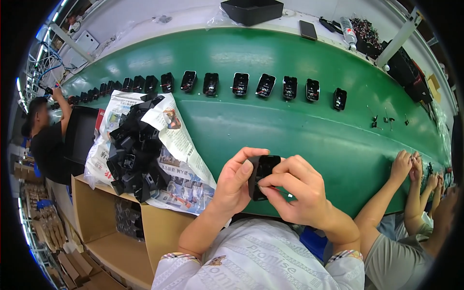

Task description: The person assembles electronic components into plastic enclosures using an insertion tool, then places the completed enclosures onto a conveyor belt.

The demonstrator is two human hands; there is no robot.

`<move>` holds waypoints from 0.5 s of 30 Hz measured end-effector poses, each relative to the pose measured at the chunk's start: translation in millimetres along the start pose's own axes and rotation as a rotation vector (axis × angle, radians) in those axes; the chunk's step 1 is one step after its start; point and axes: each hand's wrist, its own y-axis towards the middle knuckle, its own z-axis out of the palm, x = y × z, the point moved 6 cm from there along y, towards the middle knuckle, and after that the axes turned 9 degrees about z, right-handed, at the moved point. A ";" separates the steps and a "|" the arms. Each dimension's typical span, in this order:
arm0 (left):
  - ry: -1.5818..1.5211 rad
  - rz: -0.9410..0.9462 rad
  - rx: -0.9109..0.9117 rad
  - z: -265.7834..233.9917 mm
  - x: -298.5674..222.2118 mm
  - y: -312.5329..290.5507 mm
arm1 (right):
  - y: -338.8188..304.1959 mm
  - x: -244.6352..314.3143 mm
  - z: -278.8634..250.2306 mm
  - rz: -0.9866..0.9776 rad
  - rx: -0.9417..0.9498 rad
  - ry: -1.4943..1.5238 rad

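Note:
In front of my chest, over the near edge of the green table, my left hand [230, 187] grips a small black plastic housing [265, 166] by its side. Its open face is tilted up toward me. The fingers of my right hand [303, 192] are pinched together at the housing's inner side; whatever is between those fingertips is hidden. To the left, a heap of black plastic housings [137, 150] lies on spread newspaper [186, 186]. A row of similar open black housings [265, 86], some with red wires inside, runs along the far part of the table.
Small black parts with wires [375, 121] lie at the right on the green table [299, 130]. Cardboard boxes [104, 220] stand at lower left. Beyond are a black tray [252, 12], a phone [308, 30] and a bottle [348, 33]. Other people sit left and right [394, 253].

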 end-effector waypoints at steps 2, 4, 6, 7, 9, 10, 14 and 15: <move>-0.005 0.021 -0.005 2.3 -0.5 0.5 | -6.4 -0.6 0.3 0.053 0.006 -0.006; 0.030 0.048 -0.085 -2.5 -1.9 1.1 | -9.4 -1.5 1.4 0.108 0.021 -0.020; 0.046 0.042 -0.084 -6.3 -1.6 1.8 | -7.4 0.0 -1.5 0.094 0.022 -0.025; 0.060 0.036 -0.084 -6.7 -1.0 1.0 | -7.3 1.6 -3.1 0.081 0.024 -0.030; 0.114 0.006 -0.121 -5.8 6.0 -1.0 | -12.6 -11.7 -2.6 0.052 -0.020 -0.083; 0.188 0.041 -0.152 -9.9 7.2 -2.8 | -13.4 -25.8 4.9 0.166 0.070 0.217; 0.597 0.353 -0.096 7.4 -9.2 -0.6 | -24.2 -64.9 21.2 0.278 0.134 1.140; 0.880 0.455 -0.051 17.1 -17.0 -2.1 | -28.7 -66.2 20.4 0.285 0.144 1.136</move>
